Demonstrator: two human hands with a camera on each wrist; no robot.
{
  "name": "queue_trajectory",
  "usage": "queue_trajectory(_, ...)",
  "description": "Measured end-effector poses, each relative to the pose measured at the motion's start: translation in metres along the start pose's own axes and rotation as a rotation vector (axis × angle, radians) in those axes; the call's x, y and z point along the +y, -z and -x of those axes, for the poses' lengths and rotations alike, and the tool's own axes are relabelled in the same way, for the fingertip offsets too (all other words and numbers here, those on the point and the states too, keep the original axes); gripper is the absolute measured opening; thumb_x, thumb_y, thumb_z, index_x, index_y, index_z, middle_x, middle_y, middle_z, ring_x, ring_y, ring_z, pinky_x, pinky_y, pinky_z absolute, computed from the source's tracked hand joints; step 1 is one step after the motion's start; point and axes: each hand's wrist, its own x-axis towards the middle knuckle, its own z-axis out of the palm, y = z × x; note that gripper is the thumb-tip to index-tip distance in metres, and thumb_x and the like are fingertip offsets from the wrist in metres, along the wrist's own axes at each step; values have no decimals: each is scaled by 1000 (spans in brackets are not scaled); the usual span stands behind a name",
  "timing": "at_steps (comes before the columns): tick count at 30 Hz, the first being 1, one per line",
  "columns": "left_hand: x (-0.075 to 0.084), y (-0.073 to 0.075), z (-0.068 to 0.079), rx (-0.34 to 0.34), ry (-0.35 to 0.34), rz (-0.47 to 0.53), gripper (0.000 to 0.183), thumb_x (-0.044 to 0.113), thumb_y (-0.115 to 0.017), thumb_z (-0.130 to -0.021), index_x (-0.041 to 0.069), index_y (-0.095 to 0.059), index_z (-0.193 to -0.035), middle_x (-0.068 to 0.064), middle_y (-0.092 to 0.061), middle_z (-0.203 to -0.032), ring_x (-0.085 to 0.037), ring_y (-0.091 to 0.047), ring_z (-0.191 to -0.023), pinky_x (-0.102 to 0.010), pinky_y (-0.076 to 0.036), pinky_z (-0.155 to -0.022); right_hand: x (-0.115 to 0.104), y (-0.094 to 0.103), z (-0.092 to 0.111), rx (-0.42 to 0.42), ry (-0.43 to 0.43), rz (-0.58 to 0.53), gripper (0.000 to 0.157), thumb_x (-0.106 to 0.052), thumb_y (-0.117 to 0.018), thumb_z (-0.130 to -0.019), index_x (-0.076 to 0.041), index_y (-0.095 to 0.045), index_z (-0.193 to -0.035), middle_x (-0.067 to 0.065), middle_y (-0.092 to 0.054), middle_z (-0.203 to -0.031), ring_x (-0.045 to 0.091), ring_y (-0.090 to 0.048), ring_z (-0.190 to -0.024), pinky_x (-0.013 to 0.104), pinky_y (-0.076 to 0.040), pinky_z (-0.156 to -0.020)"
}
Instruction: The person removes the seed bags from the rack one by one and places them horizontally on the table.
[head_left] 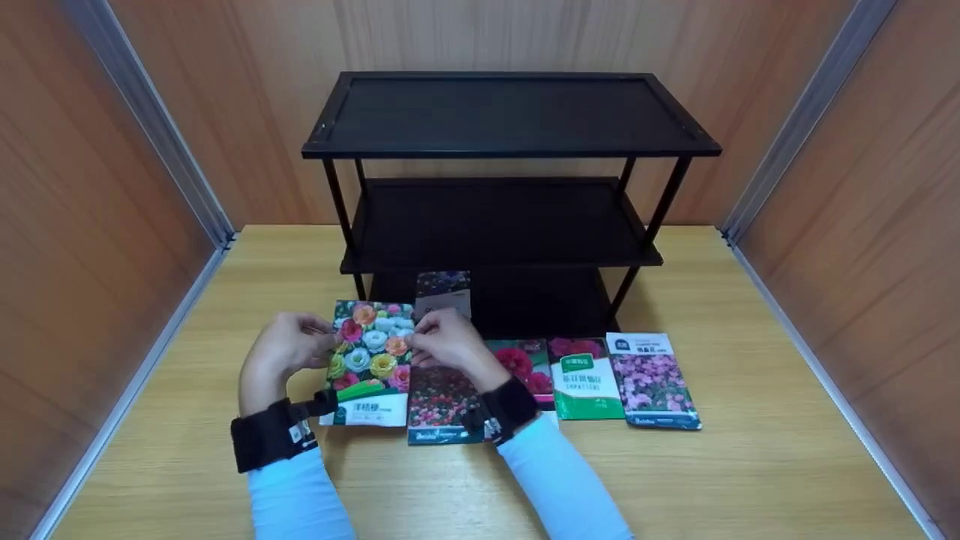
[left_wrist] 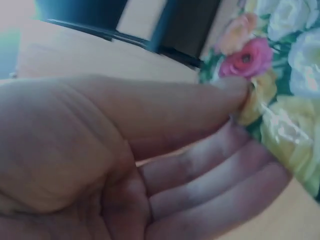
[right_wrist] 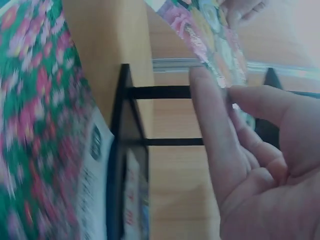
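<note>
A seed packet (head_left: 373, 358) printed with multicoloured blooms is held upright between both hands. My left hand (head_left: 289, 349) pinches its left edge, thumb in front and fingers behind, as the left wrist view shows of the packet (left_wrist: 287, 95). On the opposite edge my right hand (head_left: 454, 345) pinches it between thumb and fingers; the packet (right_wrist: 217, 40) appears edge-on in the right wrist view. Under the right hand lies a packet with small pink and red flowers (head_left: 444, 401), partly covered. Another packet (head_left: 444, 294) sits on the rack's bottom shelf, behind the right hand.
A dark three-tier rack (head_left: 510, 116) stands at the back of the wooden table (head_left: 750, 360). To the right lie a red-flower packet (head_left: 521, 367), a green and white packet (head_left: 587, 386) and a pink-flower packet (head_left: 654, 382). Wood-look panels (head_left: 862, 225) enclose the sides and back.
</note>
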Motion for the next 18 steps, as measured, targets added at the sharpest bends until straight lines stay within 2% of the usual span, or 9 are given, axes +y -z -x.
queue_trajectory(3, -10, -2, -8, 4, 48, -14, 33, 14, -69, -106, -6, -69, -133, -26, -73, -128, -24, -78, -99, -36, -68, -88, 6, -12, -6, 45, -41, 44, 9, -5, -74, -99, 3, -77, -102, 22, -83, -91, 16, -75, -62, 45, -71, -78)
queue_trajectory(8, -21, -7, -19, -34, 112, -45, 30, 13, -73, -103, -7, -72, -125, -25, -78, -119, -32, -78, -103, -44, -66, -93, 13, -23, -8, 105, -79, 197, 8, -6, -78, -98, 1, -78, -97, 13, -82, -85, 27, -82, -72, 38, -70, -71)
queue_trajectory(13, -30, -10, -27, -64, 130, -92, 28, 12, -73, -101, -8, -74, -120, -22, -80, -111, -30, -74, -100, -41, -61, -88, 16, -27, -8, 96, -117, 303, 12, -8, -81, -97, -4, -80, -86, 13, -83, -82, 23, -81, -68, 31, -68, -64)
queue_trajectory(18, -35, -14, -33, -82, 169, -108, 24, 11, -75, -99, -7, -75, -114, -22, -81, -104, -26, -74, -93, -36, -62, -81, 19, -29, -10, 67, -163, 304, 14, -7, -81, -96, -3, -80, -83, 12, -81, -78, 19, -77, -62, 28, -66, -60)
